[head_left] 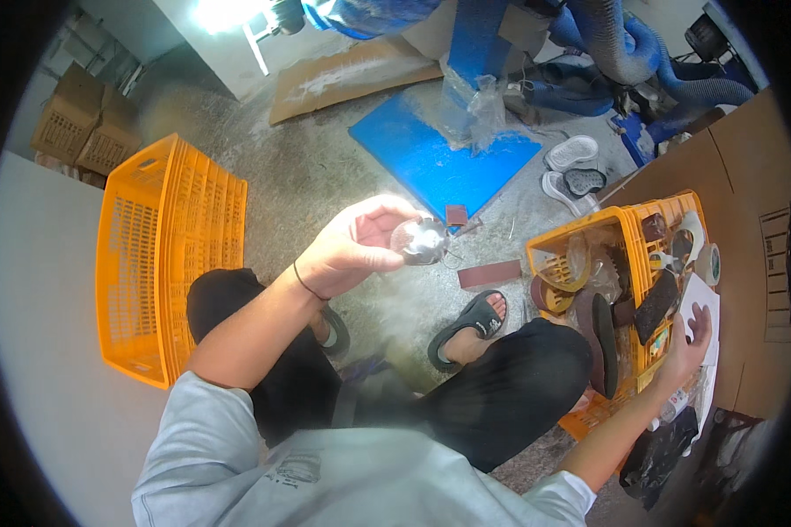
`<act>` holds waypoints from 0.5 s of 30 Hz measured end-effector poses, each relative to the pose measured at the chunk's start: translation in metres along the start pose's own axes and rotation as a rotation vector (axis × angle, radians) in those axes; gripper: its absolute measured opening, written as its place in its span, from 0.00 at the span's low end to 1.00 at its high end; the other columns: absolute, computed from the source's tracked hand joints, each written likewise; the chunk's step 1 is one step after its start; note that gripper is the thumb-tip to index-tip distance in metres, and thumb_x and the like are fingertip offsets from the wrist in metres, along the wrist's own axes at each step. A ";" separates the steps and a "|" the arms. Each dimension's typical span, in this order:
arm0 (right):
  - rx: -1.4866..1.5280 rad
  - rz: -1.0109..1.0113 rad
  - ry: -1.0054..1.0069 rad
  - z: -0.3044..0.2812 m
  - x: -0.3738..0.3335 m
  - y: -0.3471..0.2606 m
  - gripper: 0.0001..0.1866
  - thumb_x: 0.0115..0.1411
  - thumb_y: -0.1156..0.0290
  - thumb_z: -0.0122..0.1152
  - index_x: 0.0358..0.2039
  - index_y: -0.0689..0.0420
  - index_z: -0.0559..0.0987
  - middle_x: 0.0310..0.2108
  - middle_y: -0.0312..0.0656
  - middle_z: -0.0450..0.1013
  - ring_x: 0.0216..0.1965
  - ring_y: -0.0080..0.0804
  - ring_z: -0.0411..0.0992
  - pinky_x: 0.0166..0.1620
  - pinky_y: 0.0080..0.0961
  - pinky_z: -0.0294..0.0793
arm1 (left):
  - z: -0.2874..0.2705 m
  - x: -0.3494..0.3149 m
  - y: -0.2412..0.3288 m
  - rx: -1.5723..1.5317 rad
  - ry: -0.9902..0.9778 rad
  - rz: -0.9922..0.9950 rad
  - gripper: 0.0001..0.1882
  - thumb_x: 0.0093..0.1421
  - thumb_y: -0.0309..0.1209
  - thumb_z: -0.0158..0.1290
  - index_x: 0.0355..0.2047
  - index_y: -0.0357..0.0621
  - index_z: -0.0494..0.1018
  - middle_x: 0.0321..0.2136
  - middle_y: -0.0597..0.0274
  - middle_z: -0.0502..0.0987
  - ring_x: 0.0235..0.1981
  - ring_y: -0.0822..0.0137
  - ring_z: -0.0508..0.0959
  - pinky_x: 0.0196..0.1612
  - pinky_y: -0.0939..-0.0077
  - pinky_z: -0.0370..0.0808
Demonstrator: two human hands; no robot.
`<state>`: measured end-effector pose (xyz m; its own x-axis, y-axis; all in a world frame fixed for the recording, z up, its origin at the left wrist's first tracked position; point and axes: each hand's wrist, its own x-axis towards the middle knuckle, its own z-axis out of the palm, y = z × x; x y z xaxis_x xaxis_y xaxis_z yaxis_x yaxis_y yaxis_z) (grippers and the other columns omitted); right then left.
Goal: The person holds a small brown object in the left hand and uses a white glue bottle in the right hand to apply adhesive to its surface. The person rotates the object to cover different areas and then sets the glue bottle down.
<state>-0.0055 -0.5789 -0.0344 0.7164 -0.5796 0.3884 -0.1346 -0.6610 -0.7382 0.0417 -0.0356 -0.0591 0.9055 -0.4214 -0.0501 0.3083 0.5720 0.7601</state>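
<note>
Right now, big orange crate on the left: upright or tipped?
Tipped: the orange crate lies on its side, its slotted wall facing up.

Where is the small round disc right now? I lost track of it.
In the head view it sits just left of centre, pinched in the left hand: the round disc is held up above the concrete floor, near the blue board.

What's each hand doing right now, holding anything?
Left hand: closed on a small shiny round piece, held up.
Right hand: open, empty, over the cluttered orange crate.

Cluttered orange basket (628,230), seemingly beside right hand (690,347)
</note>
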 end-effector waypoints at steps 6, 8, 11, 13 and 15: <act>0.236 -0.157 -0.086 0.010 -0.042 -0.104 0.14 0.61 0.80 0.65 0.47 0.62 0.79 0.55 0.40 0.77 0.51 0.29 0.69 0.57 0.29 0.68 | 0.007 -0.019 0.013 0.018 -0.004 -0.021 0.35 0.47 0.17 0.69 0.57 0.36 0.71 0.53 0.56 0.78 0.56 0.61 0.77 0.63 0.63 0.72; 0.276 -0.228 -0.280 0.035 -0.049 -0.144 0.06 0.60 0.79 0.66 0.38 0.63 0.79 0.53 0.43 0.78 0.50 0.31 0.72 0.58 0.30 0.68 | 0.005 -0.028 0.017 0.076 0.026 -0.018 0.36 0.47 0.16 0.69 0.59 0.34 0.71 0.52 0.57 0.78 0.56 0.63 0.77 0.62 0.63 0.73; 0.112 -0.590 -0.698 0.108 -0.059 -0.190 0.05 0.57 0.79 0.67 0.32 0.64 0.78 0.51 0.47 0.79 0.51 0.40 0.74 0.60 0.34 0.68 | -0.006 -0.042 0.023 0.183 0.063 0.015 0.36 0.47 0.14 0.68 0.59 0.33 0.70 0.51 0.57 0.78 0.55 0.64 0.77 0.60 0.64 0.75; 0.024 -0.811 -0.906 0.178 -0.072 -0.198 0.08 0.56 0.78 0.66 0.37 0.63 0.79 0.49 0.49 0.79 0.52 0.46 0.74 0.61 0.37 0.68 | -0.017 -0.051 0.027 0.237 0.123 0.026 0.34 0.49 0.12 0.65 0.58 0.34 0.71 0.51 0.56 0.78 0.54 0.64 0.78 0.58 0.64 0.76; -0.061 -0.939 -1.081 0.252 -0.096 -0.180 0.12 0.56 0.75 0.64 0.42 0.62 0.79 0.49 0.51 0.78 0.53 0.52 0.74 0.61 0.40 0.70 | -0.031 -0.060 0.032 0.235 0.249 0.078 0.29 0.50 0.10 0.62 0.53 0.38 0.72 0.52 0.56 0.78 0.51 0.64 0.79 0.56 0.66 0.78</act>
<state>0.1227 -0.2836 -0.0778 0.7106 0.6982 0.0872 0.6637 -0.6238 -0.4128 0.0061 0.0294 -0.0517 0.9761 -0.1811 -0.1204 0.1857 0.4060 0.8948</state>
